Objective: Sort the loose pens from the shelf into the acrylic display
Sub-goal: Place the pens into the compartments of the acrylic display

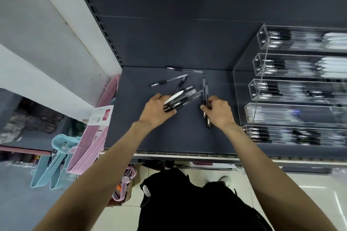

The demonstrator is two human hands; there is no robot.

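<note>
Looking down at the dark grey shelf (169, 137), I see my left hand (155, 112) curled round a bundle of pens (183, 98), one of them white-capped among the clear black-gripped ones; they blur together, so I cannot count them. My right hand (218, 111) pinches two pens (206, 99) that run almost straight away from me, side by side, their lower ends poking out below the fingers.

Beyond the hands I count two loose pens lying apart on the shelf: one (185, 70) close to the back panel (178, 43) and one (168, 81) angled nearer the left hand. A third dark pen (180, 84) seems to lie between those and the bundle, though the blur makes this uncertain.

The acrylic display (262, 73) stands on the right of the shelf, its clear side wall just beside my right hand. I count five stacked compartments open toward me, each holding pens, smeared by motion.

Open shelf floor lies in front of both hands down to the pale front edge strip (187, 155), and to the left as far as the slotted upright (99, 18). Past that edge hang pink hangers (90, 144) with a red-and-white tag (101, 115), and blue hangers (52, 163) lower left.
</note>
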